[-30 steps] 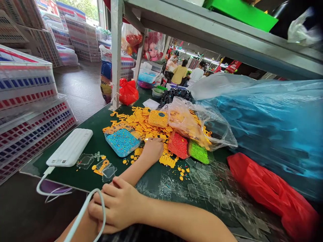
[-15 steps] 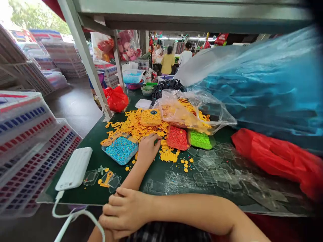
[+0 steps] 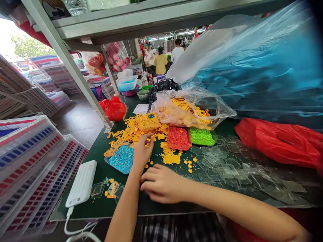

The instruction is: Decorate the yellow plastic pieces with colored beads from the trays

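My left hand (image 3: 143,151) reaches over the heap of small yellow plastic pieces (image 3: 130,129), its thumb and curved fingers apart at the heap's front edge. No piece shows in its grasp. Beside its wrist stands a clear tray of blue beads (image 3: 122,158). Just past the fingertips, a tray of yellow beads (image 3: 148,121) sits on the heap. My right hand (image 3: 163,184) is slightly blurred, palm down over the table next to my left forearm, with its fingers loosely spread and nothing visible in them. Red beads (image 3: 178,137) and green beads (image 3: 202,136) fill trays further right.
A clear bag of yellow pieces (image 3: 186,112) lies behind the trays. Flat transparent pieces (image 3: 222,161) cover the right side, beside a red bag (image 3: 275,141). A white power bank (image 3: 82,181) with a cable lies left. A metal shelf post (image 3: 68,64) rises at the left edge.
My right hand has lifted off my left forearm and moved right and up over the table. My left hand stays by the yellow pieces. The head view has shifted slightly.
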Demonstrator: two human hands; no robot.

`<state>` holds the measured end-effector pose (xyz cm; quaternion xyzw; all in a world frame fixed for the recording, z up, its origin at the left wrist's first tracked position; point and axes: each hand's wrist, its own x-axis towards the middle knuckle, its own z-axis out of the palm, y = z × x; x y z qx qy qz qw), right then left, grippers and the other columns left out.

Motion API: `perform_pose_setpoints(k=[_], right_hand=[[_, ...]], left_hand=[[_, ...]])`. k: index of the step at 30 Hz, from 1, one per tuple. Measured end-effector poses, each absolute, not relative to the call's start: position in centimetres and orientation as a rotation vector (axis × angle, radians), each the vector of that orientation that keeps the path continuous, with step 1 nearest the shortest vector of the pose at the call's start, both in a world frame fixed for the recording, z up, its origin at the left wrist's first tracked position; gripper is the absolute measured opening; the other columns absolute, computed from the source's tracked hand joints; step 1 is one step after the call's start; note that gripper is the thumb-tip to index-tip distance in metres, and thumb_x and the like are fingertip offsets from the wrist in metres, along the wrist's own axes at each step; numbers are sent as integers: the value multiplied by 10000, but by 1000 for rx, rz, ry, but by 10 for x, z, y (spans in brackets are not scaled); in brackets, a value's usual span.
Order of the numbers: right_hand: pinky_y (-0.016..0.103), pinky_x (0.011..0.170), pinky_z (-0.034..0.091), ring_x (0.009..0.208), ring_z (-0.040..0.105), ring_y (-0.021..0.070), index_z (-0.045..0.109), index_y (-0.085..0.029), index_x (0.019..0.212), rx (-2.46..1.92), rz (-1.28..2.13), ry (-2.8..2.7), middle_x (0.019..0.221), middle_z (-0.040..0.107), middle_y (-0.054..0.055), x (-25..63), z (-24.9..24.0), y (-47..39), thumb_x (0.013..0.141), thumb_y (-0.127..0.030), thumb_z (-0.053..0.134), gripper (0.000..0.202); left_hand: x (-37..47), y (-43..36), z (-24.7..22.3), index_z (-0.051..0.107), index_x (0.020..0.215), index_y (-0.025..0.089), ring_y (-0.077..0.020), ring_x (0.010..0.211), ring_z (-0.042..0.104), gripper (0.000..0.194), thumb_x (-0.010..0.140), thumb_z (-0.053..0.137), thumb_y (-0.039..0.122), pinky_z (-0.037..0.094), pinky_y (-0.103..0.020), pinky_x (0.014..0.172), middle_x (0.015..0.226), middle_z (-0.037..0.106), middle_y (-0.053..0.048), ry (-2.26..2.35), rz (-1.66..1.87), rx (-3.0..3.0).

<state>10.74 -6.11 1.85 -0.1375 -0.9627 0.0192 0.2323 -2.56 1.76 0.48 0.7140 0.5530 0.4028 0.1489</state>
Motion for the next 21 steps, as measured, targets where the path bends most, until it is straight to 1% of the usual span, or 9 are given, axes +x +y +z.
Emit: perform_pose_setpoints(k=[2,4,7,9,13,16,18,21], right_hand=[[309,717,380,843,555,157,608,-176,966,-572,37,-2539,936,659,39,130,6,-44,911,-187,487,133],[312,703,379,820,557,169,607,-169,953,-753,-19,-2460,912,649,57,150,-5,-29,912,-164,465,148],[314,668,386,792,569,191,602,-159,953,-1041,-82,-2457,864,644,68,173,-11,-17,922,-206,474,139],[314,655,400,806,588,209,601,-154,976,-1194,-93,-2486,863,650,72,182,-12,-16,921,-243,499,147],[327,662,450,873,606,244,610,-162,988,-1303,-68,-2529,934,655,87,184,-15,-19,880,-360,591,227],[331,640,475,918,613,265,609,-158,1021,-1369,-8,-2586,997,650,111,176,-20,-22,857,-436,622,323],[316,612,478,925,622,259,597,-153,1075,-1440,39,-2613,1023,647,118,171,-23,-23,875,-424,604,337],[294,590,465,937,624,247,597,-152,1065,-1517,62,-2637,1010,643,114,168,-25,-22,906,-379,562,279]], left_hand=[[-28,16,9,630,1074,212,-153,806,688,199,888,559,220,547,-280,772,1048,704,-33,1624,1139,2047],[-29,15,11,645,1049,211,-154,801,681,185,878,574,221,546,-281,766,1036,717,-27,1646,1110,2050],[-27,11,12,663,1024,219,-165,815,676,172,877,574,229,542,-288,753,1020,726,-22,1659,1068,2077],[-24,9,12,673,1012,224,-181,851,675,169,885,564,242,538,-298,767,1021,727,-29,1657,1044,2104],[-21,10,12,684,987,225,-205,921,670,168,901,546,266,524,-322,839,1015,731,-38,1607,980,2158],[-24,13,10,683,990,222,-214,944,669,173,910,539,275,520,-329,838,1027,731,-40,1662,947,2101],[-28,15,9,678,1016,220,-219,958,666,183,914,537,278,519,-335,825,1059,727,-44,1717,926,2058],[-29,15,7,666,1057,217,-206,908,666,201,907,543,265,519,-328,795,1068,719,-48,1717,929,2055]])
